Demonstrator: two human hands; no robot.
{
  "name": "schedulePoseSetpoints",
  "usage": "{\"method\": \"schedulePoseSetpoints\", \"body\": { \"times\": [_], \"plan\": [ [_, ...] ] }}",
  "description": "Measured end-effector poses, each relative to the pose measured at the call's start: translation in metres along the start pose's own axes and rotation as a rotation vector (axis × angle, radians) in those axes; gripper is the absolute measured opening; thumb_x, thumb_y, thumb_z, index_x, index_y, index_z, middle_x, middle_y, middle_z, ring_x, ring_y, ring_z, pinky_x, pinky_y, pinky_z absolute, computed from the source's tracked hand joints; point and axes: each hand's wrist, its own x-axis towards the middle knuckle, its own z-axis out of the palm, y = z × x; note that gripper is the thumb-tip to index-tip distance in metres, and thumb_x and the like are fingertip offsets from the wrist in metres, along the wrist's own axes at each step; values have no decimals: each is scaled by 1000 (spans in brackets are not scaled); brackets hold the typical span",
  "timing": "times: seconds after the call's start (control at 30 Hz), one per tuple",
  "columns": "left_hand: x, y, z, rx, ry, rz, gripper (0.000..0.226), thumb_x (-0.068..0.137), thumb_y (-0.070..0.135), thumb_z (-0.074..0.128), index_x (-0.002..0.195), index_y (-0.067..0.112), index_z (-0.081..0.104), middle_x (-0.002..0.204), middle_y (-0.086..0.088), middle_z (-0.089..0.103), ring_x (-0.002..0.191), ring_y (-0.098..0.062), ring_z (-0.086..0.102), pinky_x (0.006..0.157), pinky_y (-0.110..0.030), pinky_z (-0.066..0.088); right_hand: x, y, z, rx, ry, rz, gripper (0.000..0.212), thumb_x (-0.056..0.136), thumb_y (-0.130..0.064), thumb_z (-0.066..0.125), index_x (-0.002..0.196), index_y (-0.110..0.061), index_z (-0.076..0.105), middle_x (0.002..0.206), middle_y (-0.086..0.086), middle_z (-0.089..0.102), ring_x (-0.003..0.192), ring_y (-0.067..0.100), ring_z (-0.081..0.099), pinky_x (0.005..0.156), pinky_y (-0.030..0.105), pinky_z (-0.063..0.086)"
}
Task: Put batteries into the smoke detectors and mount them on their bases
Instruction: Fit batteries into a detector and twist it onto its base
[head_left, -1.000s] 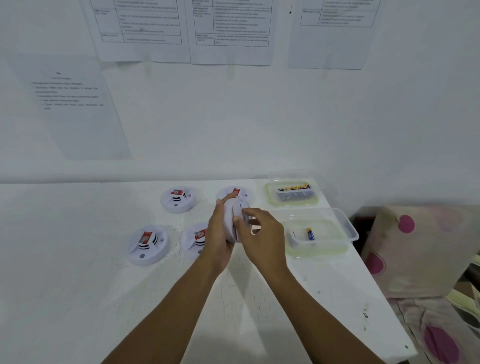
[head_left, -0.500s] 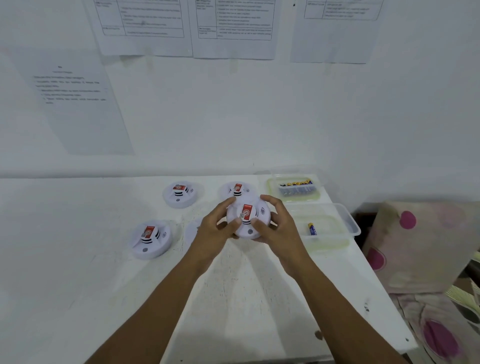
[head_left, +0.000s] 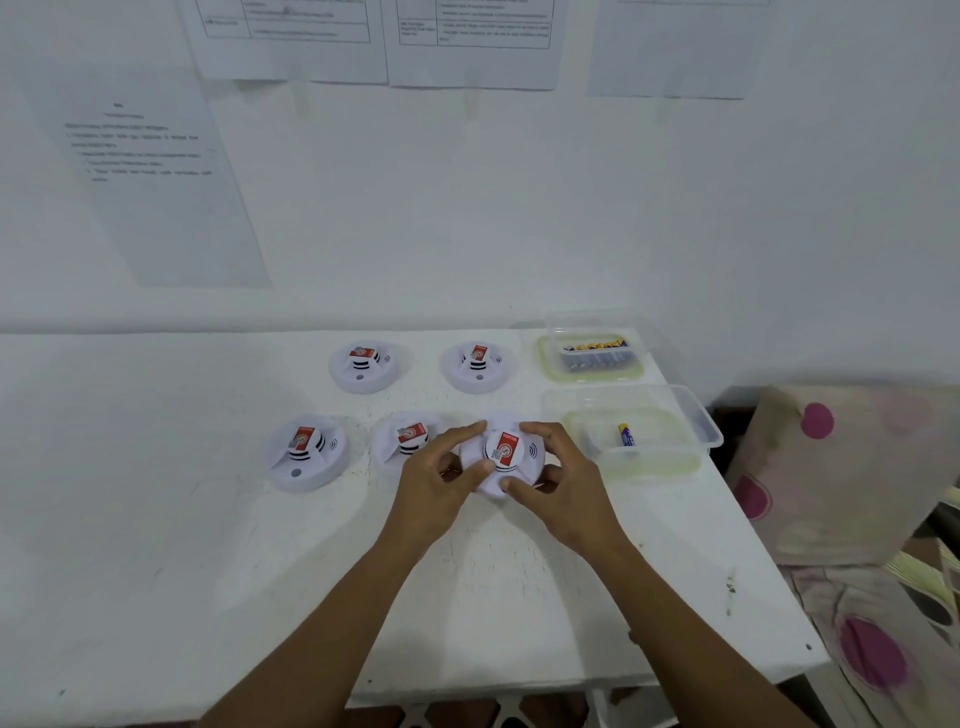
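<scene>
Near row, left to right: two round white plastic smoke detectors (head_left: 306, 453) at rest, then a third (head_left: 503, 454) — upended a second ago, now label-up on the white table (head_left: 156, 545) — clamped between left hand (head_left: 441, 480) and right hand (head_left: 563, 480); mounting evidently finishing.

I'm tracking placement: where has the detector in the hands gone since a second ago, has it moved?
Yes. The held smoke detector, then tipped on edge, now faces up, lower at the table, beside the near container.

No legible text on anything.
</scene>
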Motion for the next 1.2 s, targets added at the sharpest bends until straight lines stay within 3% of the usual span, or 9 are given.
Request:
{"method": "schedulePoseSetpoints", "body": {
  "times": [0.17, 0.43, 0.7, 0.87, 0.97, 1.2],
  "plan": [
    [-12, -12, 1, 31, -72, -24, 43, 90, 8, 66, 131, 22, 57, 127, -2, 65, 110, -8, 65, 89, -24, 55, -11, 13, -3, -61, 0, -11, 53, 75, -22, 83, 120, -27, 55, 107, -21, 65, 89, 13, 69, 71, 38, 61],
    [-15, -18, 3, 75, -41, 11, 43, 90, 9, 67, 130, 22, 57, 127, -4, 65, 112, -12, 65, 93, -29, 55, -15, 16, 0, -55, 22, -29, 53, 75, -17, 83, 120, -23, 56, 110, -28, 63, 96, 4, 66, 75, 25, 59],
    [-17, -21, 4, 125, -22, 58, 44, 90, 9, 67, 131, 21, 57, 127, -2, 65, 113, -12, 64, 92, -25, 54, -19, 19, 0, -46, 25, -29, 54, 76, -15, 82, 122, -25, 56, 111, -14, 67, 88, 12, 70, 72, 28, 60],
    [-17, -21, 5, 130, -16, 67, 43, 90, 9, 67, 128, 26, 56, 127, -2, 64, 113, -12, 64, 91, -22, 54, -19, 21, 0, -38, 19, -23, 54, 76, -16, 81, 122, -26, 56, 107, -22, 66, 87, 17, 70, 73, 38, 61],
    [-18, -22, 5, 121, -19, 55, 44, 90, 10, 67, 130, 24, 56, 129, -3, 64, 115, -15, 63, 93, -27, 54, -20, 20, 0, -27, 16, -23, 54, 77, -15, 81, 123, -25, 56, 109, -22, 65, 89, 14, 70, 74, 36, 61],
    [-17, -22, 4, 107, -2, 51, 41, 91, 11, 66, 128, 27, 57, 128, -1, 64, 112, -9, 64, 88, -18, 53, -20, 20, -2, 32, -7, 5, 46, 86, -7, 70, 126, -24, 56, 117, -15, 66, 100, 7, 67, 81, 30, 59]
  ]
}}
